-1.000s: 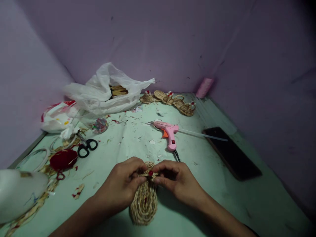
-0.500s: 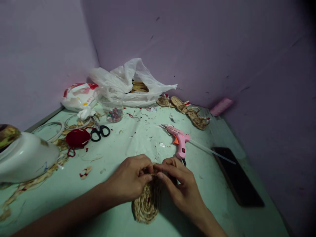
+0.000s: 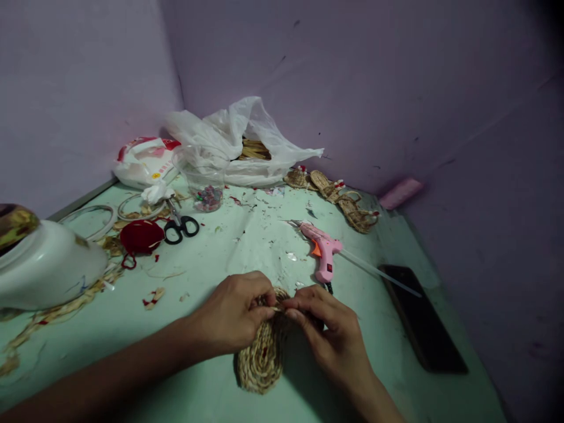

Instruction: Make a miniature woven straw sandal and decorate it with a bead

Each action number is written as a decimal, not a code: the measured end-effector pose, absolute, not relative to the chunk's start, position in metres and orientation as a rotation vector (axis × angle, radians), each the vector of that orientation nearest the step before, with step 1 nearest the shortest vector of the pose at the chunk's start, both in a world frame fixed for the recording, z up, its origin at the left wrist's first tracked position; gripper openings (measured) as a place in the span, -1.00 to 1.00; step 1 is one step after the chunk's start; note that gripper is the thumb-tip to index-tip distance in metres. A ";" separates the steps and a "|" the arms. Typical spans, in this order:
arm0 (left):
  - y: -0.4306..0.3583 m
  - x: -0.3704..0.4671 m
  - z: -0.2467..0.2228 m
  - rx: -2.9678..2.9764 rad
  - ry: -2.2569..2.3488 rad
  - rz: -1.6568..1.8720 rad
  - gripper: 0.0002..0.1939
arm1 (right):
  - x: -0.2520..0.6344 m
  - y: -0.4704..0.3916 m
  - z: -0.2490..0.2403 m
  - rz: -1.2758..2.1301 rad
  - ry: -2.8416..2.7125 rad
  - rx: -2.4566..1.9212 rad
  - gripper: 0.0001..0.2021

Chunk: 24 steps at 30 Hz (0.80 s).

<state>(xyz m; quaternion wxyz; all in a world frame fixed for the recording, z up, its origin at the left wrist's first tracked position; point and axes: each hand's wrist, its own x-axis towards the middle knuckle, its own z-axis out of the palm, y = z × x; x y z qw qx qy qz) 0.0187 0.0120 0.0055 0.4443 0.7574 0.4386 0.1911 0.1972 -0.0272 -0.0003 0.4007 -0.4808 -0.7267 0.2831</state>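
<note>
The purple walls [image 3: 352, 88] meet in a corner behind a pale green table [image 3: 198, 264], on which many small scraps are scattered. At the near side, the braided straw sole [image 3: 259, 364] is in front of the person, below and between the two hands. The left hand [image 3: 240, 308] pinches a thin pale strip [image 3: 277, 309] between thumb and forefinger, above the upper part of the sole. The right hand [image 3: 335, 326] has its thumb and fingertips drawn together at the other end of this strip; whether they grip it, I cannot tell.

Beyond the right hand lies a pink glue gun [image 3: 326, 252], its glue stick [image 3: 361, 262] reaching over a dark smartphone [image 3: 427, 323]. Three straw sandals [image 3: 324, 185] rest near the back wall, beside a white plastic bag [image 3: 259, 170]. On the left are black-handled scissors [image 3: 178, 224], touching or just beside a red yarn ball [image 3: 141, 237], and a white jar [image 3: 57, 264].
</note>
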 end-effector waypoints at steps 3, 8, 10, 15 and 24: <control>0.012 0.018 0.005 1.885 1.082 0.471 -0.93 | 0.198 -0.028 -0.002 0.695 -1.857 -1.221 -0.83; 0.012 0.018 0.004 1.865 1.093 0.471 -0.93 | 0.198 -0.030 0.001 0.672 -1.884 -1.229 -0.83; 0.012 0.018 0.004 1.846 1.094 0.466 -0.94 | 0.200 -0.031 0.005 0.685 -1.867 -1.236 -0.79; 0.014 0.019 0.008 1.749 1.128 0.403 -0.94 | 0.210 -0.028 0.011 0.654 -1.708 -1.326 -0.83; 0.018 0.014 0.012 1.733 1.088 0.390 -0.93 | 0.205 -0.028 -0.004 0.954 -1.655 -1.309 -0.88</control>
